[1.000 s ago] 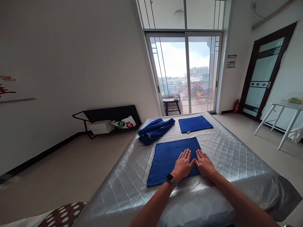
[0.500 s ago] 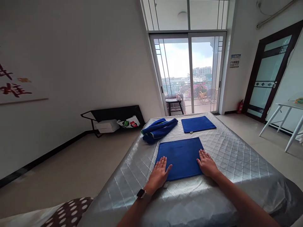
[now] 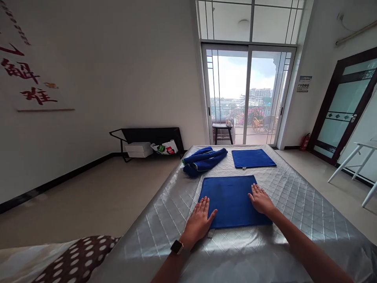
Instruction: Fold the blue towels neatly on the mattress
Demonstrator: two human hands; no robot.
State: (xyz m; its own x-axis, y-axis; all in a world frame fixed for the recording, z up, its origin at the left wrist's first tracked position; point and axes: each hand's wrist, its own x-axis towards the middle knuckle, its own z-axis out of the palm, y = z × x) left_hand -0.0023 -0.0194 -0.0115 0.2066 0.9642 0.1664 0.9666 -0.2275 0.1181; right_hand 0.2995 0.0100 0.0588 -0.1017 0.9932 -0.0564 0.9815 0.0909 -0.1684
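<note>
A flat blue cloth (image 3: 231,202) lies spread on the silver quilted cover (image 3: 165,224) in front of me. My left hand (image 3: 199,221) rests flat over its left edge, fingers together and thumb stretched out. On the right edge lies my right hand (image 3: 261,199), also flat with its fingers extended. A small white tag (image 3: 211,233) sticks out at the cloth's near left corner. Beyond it, a second flat blue cloth (image 3: 253,158) lies at the back right. Several crumpled blue cloths (image 3: 204,160) are heaped at the back left.
A brown polka-dot fabric (image 3: 79,257) is at the lower left. Against the left wall stands a black bench-like frame (image 3: 150,135) with a white box (image 3: 138,149) and a printed bag (image 3: 165,147). A white-legged table (image 3: 365,145) stands at right, near a fire extinguisher (image 3: 305,141).
The view has turned slightly left. My right hand has slid a little up along the cloth's right edge, uncovering its near right corner. My left hand stays about where it was.
</note>
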